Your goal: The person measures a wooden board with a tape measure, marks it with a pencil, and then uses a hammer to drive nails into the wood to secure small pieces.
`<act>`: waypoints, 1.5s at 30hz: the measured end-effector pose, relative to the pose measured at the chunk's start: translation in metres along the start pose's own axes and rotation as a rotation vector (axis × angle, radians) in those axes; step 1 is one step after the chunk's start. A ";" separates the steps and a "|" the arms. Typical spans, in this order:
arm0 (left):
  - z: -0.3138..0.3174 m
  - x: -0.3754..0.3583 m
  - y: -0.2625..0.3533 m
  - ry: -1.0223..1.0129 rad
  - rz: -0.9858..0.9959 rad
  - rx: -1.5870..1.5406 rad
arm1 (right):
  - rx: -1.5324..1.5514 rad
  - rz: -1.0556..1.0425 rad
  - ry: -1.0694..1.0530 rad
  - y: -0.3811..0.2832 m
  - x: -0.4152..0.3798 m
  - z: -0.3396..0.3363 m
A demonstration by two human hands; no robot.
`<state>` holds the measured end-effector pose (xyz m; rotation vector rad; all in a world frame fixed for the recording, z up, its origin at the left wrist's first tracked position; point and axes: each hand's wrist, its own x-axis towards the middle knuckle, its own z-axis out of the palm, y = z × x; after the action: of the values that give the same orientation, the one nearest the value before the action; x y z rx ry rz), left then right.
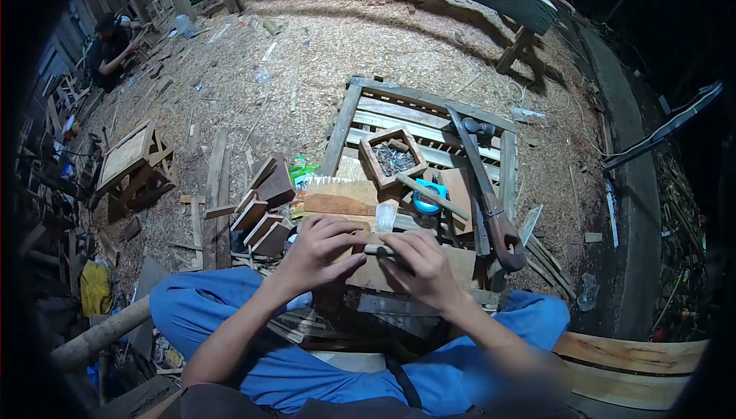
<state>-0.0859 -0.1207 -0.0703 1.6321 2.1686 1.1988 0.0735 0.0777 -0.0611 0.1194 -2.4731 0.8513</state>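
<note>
A small wooden piece (377,249) is pinched between the bent fingers of the left hand (320,250) and the right hand (418,266), above a board (452,267). Beyond, a nail-filled wooden box (372,163) is set near a handsaw (483,189).

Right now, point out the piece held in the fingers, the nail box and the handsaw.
Held piece (376,249): head view, its middle, between the hands.
Nail box (371,164): head view, left wall of the wooden frame.
Handsaw (498,227): head view, wooden handle.
</note>
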 end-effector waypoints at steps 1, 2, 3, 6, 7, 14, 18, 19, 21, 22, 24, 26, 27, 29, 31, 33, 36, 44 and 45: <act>0.001 0.000 -0.001 0.012 0.015 0.019 | 0.004 -0.001 -0.005 -0.002 0.000 -0.005; 0.001 0.000 -0.001 0.024 0.030 0.038 | -0.021 0.038 -0.022 -0.005 -0.001 -0.009; 0.001 0.001 -0.001 0.029 0.024 0.038 | -0.047 0.075 -0.040 -0.005 -0.003 -0.012; 0.001 0.001 0.000 0.049 0.008 0.024 | -0.043 0.109 -0.042 -0.005 -0.009 -0.011; 0.001 0.002 0.002 0.048 0.042 0.072 | -0.036 0.128 -0.027 -0.004 -0.011 -0.012; 0.008 0.004 0.003 0.064 0.049 0.098 | 0.028 0.221 0.019 -0.004 -0.017 -0.007; 0.005 0.005 0.003 0.045 0.030 0.069 | 0.023 0.262 0.021 -0.013 -0.018 -0.010; 0.005 0.005 0.003 0.042 0.032 0.065 | 0.023 0.268 0.034 -0.014 -0.019 -0.010; 0.005 0.004 0.003 0.039 0.027 0.081 | 0.026 0.271 0.038 -0.013 -0.021 -0.008; 0.006 0.004 0.003 0.041 0.028 0.073 | 0.032 0.269 0.038 -0.011 -0.022 -0.008; 0.008 0.002 0.002 0.059 0.022 0.091 | 0.027 0.255 0.029 -0.007 -0.023 -0.008; 0.009 0.001 0.001 0.055 0.007 0.081 | 0.036 0.243 0.025 -0.007 -0.023 -0.007; 0.009 0.002 0.001 0.050 -0.003 0.073 | 0.039 0.244 0.026 -0.007 -0.022 -0.008; 0.009 0.002 -0.003 0.047 0.001 0.057 | 0.046 0.241 0.030 -0.007 -0.020 -0.009; 0.005 0.003 -0.003 0.044 -0.002 0.045 | 0.027 0.249 0.040 -0.006 -0.019 -0.008; 0.001 0.004 -0.002 0.023 0.000 0.014 | 0.033 0.239 0.038 -0.004 -0.015 -0.008; 0.000 0.004 -0.001 0.024 -0.035 -0.014 | 0.041 0.228 0.033 0.000 -0.012 -0.008; 0.002 0.001 -0.002 0.029 -0.070 -0.004 | 0.040 0.158 0.008 0.007 -0.006 -0.006; 0.003 0.000 -0.002 0.028 -0.072 -0.007 | 0.040 0.161 0.005 0.008 -0.006 -0.006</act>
<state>-0.0859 -0.1192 -0.0737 1.5295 2.2166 1.2146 0.0792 0.0868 -0.0647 -0.0692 -2.4868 0.9666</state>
